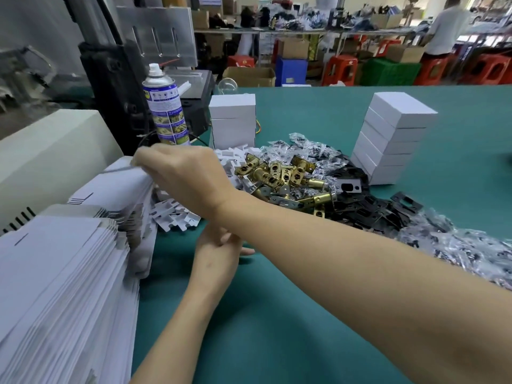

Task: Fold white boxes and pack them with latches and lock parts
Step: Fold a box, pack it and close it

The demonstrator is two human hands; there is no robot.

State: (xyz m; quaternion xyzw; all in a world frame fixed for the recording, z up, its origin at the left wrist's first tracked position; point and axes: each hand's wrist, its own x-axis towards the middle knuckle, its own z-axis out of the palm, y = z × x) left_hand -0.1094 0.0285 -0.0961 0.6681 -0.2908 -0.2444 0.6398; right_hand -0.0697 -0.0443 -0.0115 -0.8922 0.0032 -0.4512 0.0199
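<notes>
My right hand (177,173) reaches across to the left and pinches the top flat white box blank (124,173) on a tall stack of blanks (63,267). My left hand (219,250) hovers low over the green table, partly hidden under my right forearm, fingers loosely curled and holding nothing. A pile of brass latches (279,176) lies in the middle. Black lock plates (368,206) and small clear bags of parts (471,245) spread to the right. Folded white boxes stand in two stacks, one at the back (232,120) and one at the right (393,139).
A spray can (166,106) stands behind the blanks, next to a black machine (110,79) and a beige housing (50,151). Small white card inserts (177,217) lie by the stack. Bare green table (277,314) lies in front. A person stands far back right.
</notes>
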